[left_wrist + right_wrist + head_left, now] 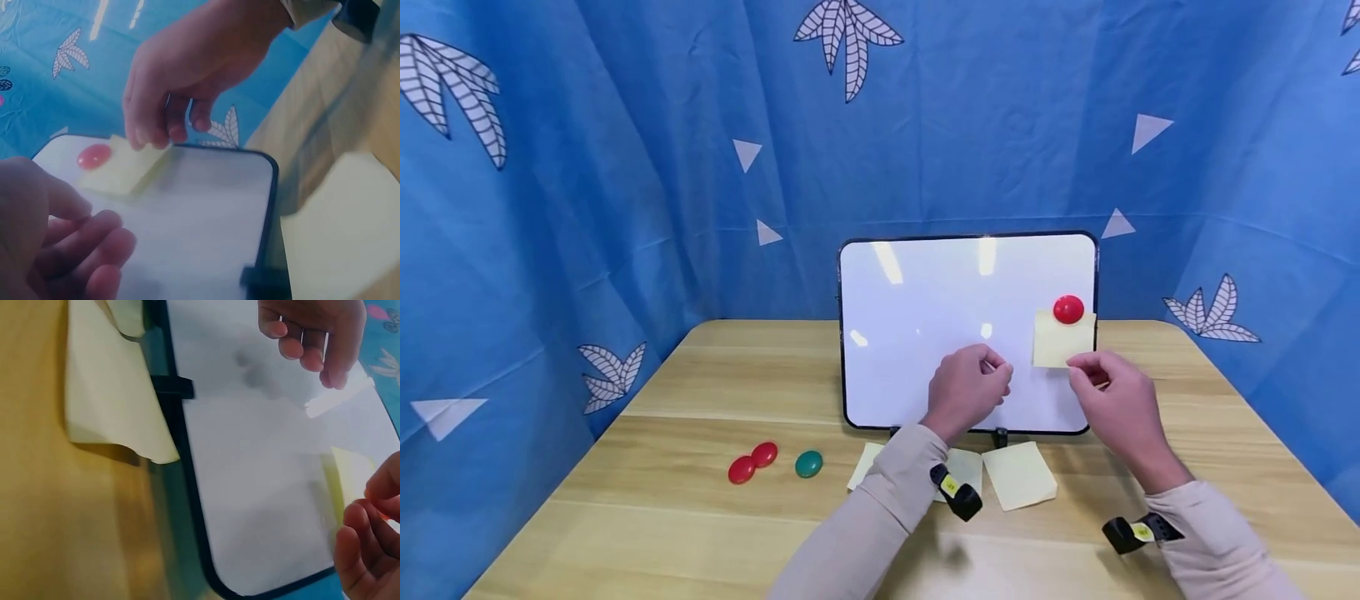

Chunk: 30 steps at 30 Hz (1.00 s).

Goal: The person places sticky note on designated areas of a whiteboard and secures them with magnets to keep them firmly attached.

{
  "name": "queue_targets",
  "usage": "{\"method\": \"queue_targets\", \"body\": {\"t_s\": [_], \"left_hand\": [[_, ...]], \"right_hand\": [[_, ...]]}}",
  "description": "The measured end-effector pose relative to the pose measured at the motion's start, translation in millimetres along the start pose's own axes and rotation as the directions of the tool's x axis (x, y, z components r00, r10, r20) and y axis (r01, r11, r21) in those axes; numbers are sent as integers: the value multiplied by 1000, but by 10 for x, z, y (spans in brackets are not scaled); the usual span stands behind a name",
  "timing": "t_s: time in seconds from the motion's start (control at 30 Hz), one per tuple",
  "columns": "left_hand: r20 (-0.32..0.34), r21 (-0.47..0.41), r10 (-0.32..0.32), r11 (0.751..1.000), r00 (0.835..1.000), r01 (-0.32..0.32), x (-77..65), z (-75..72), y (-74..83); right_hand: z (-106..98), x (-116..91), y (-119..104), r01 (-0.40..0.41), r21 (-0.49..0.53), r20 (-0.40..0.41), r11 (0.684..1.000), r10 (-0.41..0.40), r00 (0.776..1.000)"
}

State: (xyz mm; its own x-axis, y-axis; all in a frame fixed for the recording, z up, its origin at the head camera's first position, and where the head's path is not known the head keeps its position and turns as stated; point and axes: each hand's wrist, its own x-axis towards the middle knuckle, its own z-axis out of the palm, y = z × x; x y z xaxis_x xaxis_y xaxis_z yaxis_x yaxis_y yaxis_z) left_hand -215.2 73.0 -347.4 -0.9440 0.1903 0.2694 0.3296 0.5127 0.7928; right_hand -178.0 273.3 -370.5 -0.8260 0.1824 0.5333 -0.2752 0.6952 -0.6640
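Observation:
A yellow sticky note hangs on the right part of the whiteboard, under a round red magnet at its top edge. My right hand hovers in front of the note's lower part. Its thumb and forefinger tips come close together, with nothing visible between them. Farther left, my left hand is in front of the board's lower middle, fingers loosely curled. The left wrist view shows nothing in the left hand. From the right wrist, the note's lower edge stands a little off the board.
On the table below the board lie more sticky notes, partly under my left forearm. Two red magnets and a green magnet are to the left. Small black feet support the board, and a blue patterned curtain hangs behind.

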Motion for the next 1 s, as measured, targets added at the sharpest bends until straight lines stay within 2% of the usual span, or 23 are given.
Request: {"method": "queue_targets", "body": {"t_s": [0.17, 0.37, 0.57, 0.77, 0.87, 1.0], "left_hand": [[22, 10, 4, 1000, 1000, -4, -105, -128, -156], [40, -15, -26, 1000, 999, 27, -237, -237, -327], [58, 16, -37, 999, 998, 37, -380, -307, -466], [68, 47, -31, 998, 997, 28, -485, -403, -559], [80, 23, -32, 999, 996, 30, -513, -446, -592], [129, -43, -21, 999, 991, 26, -538, -492, -615]], "right_hand": [[62, -113, 19, 11, 13, 121, 1000, -12, 993], [88, -204, -3, -33, 46, 280, 998, 19, 960], [164, -227, -11, -7, 26, 371, 1000, -3, 928], [194, -246, 1, 45, 10, 424, 999, -45, 905], [196, -250, 14, 68, -4, 449, 998, -59, 891], [201, -251, 19, 104, -23, 495, 994, -79, 865]]}}
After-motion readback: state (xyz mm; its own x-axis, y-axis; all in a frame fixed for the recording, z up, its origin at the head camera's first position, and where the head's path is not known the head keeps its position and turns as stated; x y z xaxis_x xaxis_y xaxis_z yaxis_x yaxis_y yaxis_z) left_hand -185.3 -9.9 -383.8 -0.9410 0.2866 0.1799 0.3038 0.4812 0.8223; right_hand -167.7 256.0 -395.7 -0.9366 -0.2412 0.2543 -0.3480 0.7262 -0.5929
